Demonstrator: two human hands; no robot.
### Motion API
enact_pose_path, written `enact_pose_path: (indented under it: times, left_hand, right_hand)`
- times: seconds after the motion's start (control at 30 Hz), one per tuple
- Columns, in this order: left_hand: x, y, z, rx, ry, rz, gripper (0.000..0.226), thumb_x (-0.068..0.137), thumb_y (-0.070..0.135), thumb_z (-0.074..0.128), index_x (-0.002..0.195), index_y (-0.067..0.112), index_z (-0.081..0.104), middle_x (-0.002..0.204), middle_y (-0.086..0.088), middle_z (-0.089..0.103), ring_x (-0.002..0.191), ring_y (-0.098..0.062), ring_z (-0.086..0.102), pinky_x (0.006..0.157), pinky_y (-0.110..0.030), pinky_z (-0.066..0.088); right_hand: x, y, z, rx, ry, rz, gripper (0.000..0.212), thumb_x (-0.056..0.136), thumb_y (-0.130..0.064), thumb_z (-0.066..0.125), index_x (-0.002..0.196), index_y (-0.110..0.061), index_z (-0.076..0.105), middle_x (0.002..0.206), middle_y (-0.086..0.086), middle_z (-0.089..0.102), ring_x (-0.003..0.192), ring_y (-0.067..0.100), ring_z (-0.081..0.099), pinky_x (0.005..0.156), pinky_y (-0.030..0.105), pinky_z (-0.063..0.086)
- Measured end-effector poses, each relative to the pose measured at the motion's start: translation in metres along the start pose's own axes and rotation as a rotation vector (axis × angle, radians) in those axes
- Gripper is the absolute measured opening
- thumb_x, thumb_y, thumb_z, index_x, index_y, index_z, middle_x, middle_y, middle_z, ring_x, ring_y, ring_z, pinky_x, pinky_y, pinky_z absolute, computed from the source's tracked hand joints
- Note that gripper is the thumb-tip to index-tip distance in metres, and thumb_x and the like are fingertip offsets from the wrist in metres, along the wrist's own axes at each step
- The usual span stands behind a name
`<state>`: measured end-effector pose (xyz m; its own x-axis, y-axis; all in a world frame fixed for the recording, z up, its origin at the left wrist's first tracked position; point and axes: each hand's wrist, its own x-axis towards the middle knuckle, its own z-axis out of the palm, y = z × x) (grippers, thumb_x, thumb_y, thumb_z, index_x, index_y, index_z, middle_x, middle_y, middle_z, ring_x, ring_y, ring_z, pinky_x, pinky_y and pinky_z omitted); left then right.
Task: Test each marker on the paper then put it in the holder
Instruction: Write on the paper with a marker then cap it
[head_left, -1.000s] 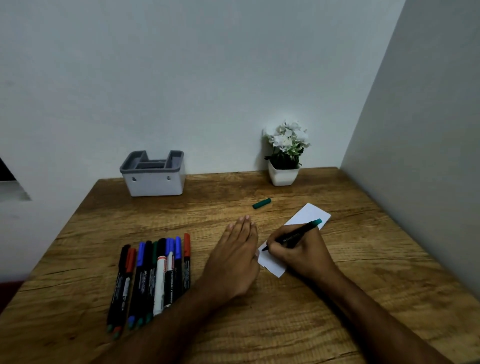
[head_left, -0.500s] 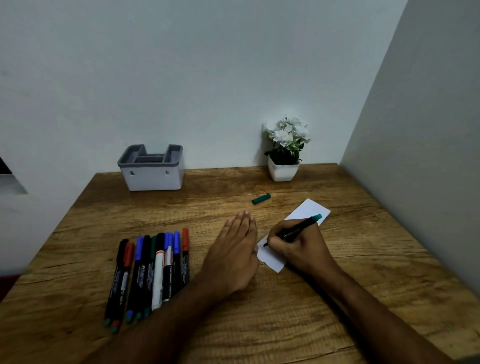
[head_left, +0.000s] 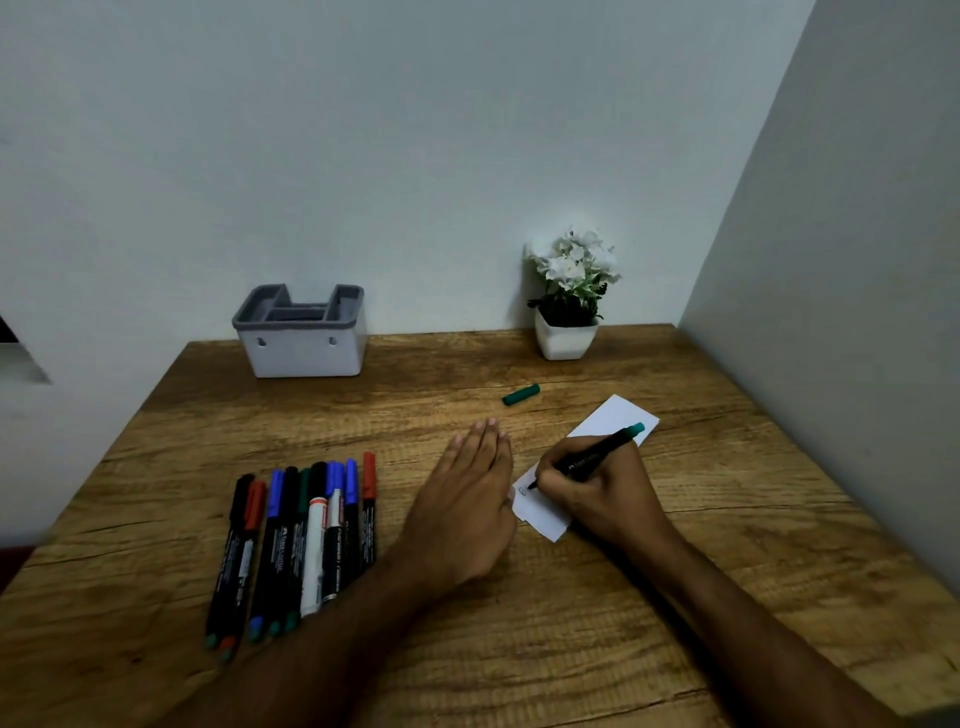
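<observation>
White paper slip stayed pinned under my flat, fingers-together left hand so my right hand, clamped on the green-ended black marker, could scribble.

One head-worn view, looking forward and down from above the desk's near edge. It faces the far edge, where the desk meets the back wall; a side wall closes the right edge. Both forearms enter from the bottom of the frame, close to the lens. The wide angle takes in most of the desk, though its near corners are cut off.
</observation>
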<state>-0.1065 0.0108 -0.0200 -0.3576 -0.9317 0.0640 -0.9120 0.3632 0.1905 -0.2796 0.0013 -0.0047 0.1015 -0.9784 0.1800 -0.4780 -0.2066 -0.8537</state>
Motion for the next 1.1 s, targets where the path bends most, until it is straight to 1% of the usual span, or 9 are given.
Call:
enact_pose_path:
  times: [0.13, 0.23, 0.47, 0.67, 0.83, 0.9, 0.97, 1.03, 1.1]
  left_hand:
    - [-0.001, -0.001, 0.001, -0.005, 0.009, -0.001, 0.060, 0.105, 0.028, 0.022, 0.156, 0.011, -0.006, 0.163, -0.007, -0.015, 0.149, -0.015, -0.018, 0.123, -0.034, -0.009]
    - [-0.001, -0.001, 0.001, -0.001, 0.009, 0.000, 0.060, 0.105, 0.029, 0.021, 0.156, 0.011, -0.006, 0.163, -0.007, -0.015, 0.149, -0.015, -0.018, 0.122, -0.033, -0.011]
    - [-0.001, 0.001, 0.001, -0.022, 0.028, -0.008, 0.061, 0.105, 0.028, 0.023, 0.156, 0.010, -0.006, 0.164, -0.006, -0.015, 0.149, -0.014, -0.018, 0.120, -0.029, -0.013]
    - [-0.002, 0.001, 0.002, -0.035, 0.032, -0.016, 0.061, 0.104, 0.027, 0.023, 0.156, 0.010, -0.006, 0.164, -0.007, -0.014, 0.150, -0.014, -0.017, 0.121, -0.030, -0.012]
    - [-0.002, 0.001, 0.000, -0.068, 0.048, -0.019, 0.062, 0.105, 0.027, 0.025, 0.156, 0.011, -0.005, 0.164, -0.006, -0.013, 0.150, -0.013, -0.016, 0.121, -0.029, -0.012]
    - [-0.003, 0.002, -0.001, -0.093, 0.073, -0.022, 0.061, 0.104, 0.025, 0.028, 0.156, 0.011, -0.001, 0.165, -0.005, -0.009, 0.150, -0.013, -0.012, 0.121, -0.028, -0.011]
    - [-0.002, 0.003, -0.002, -0.132, 0.081, -0.028, 0.061, 0.104, 0.024, 0.029, 0.156, 0.011, 0.001, 0.165, -0.004, -0.007, 0.151, -0.011, -0.011, 0.121, -0.027, -0.010]
    - [-0.001, 0.002, -0.003, -0.191, 0.082, -0.038, 0.061, 0.104, 0.023, 0.032, 0.157, 0.013, 0.003, 0.165, -0.001, -0.006, 0.150, -0.009, -0.010, 0.119, -0.024, -0.011]
    - [0.000, 0.002, -0.006, -0.256, 0.077, -0.047, 0.061, 0.103, 0.021, 0.033, 0.157, 0.015, 0.005, 0.165, 0.001, -0.003, 0.150, -0.007, -0.008, 0.117, -0.021, -0.011]
  right_hand:
    - [0.001, 0.000, 0.000, -0.028, 0.006, 0.002, 0.012, 0.085, -0.004, 0.072, 0.079, -0.012, 0.077, 0.080, -0.003, 0.078, 0.081, 0.006, 0.072, 0.070, 0.018, 0.057]
    - [0.002, 0.001, 0.000, -0.037, 0.033, 0.015, 0.013, 0.085, -0.005, 0.072, 0.077, -0.014, 0.077, 0.080, -0.004, 0.078, 0.080, 0.005, 0.072, 0.070, 0.021, 0.057]
    - [0.001, -0.001, 0.000, -0.021, 0.071, 0.041, 0.011, 0.086, -0.005, 0.071, 0.079, -0.012, 0.077, 0.080, -0.004, 0.078, 0.080, 0.004, 0.072, 0.069, 0.021, 0.057]
    - [0.002, -0.001, 0.001, -0.015, 0.081, 0.060, 0.011, 0.085, -0.005, 0.071, 0.078, -0.012, 0.076, 0.079, -0.005, 0.078, 0.080, 0.005, 0.072, 0.070, 0.028, 0.059]
    - [0.005, 0.002, 0.001, -0.014, 0.090, 0.044, 0.012, 0.083, -0.005, 0.070, 0.075, -0.011, 0.075, 0.076, -0.004, 0.076, 0.076, 0.003, 0.071, 0.064, 0.017, 0.054]
    - [0.006, 0.002, 0.000, 0.026, 0.105, 0.043, 0.015, 0.083, -0.002, 0.069, 0.071, -0.010, 0.074, 0.072, -0.003, 0.076, 0.069, 0.001, 0.069, 0.062, 0.016, 0.052]
    - [0.008, 0.002, -0.003, 0.112, 0.150, 0.064, 0.017, 0.084, 0.001, 0.068, 0.070, -0.006, 0.074, 0.068, 0.000, 0.075, 0.064, 0.004, 0.067, 0.058, 0.016, 0.050]
    - [0.013, 0.000, -0.010, 0.214, 0.196, 0.094, 0.014, 0.085, 0.001, 0.069, 0.073, -0.004, 0.074, 0.067, 0.004, 0.073, 0.059, 0.011, 0.065, 0.054, 0.020, 0.050]
    - [0.018, -0.004, -0.019, 0.292, 0.190, 0.114, 0.008, 0.087, -0.001, 0.071, 0.081, -0.003, 0.075, 0.067, 0.007, 0.072, 0.055, 0.016, 0.063, 0.052, 0.024, 0.051]
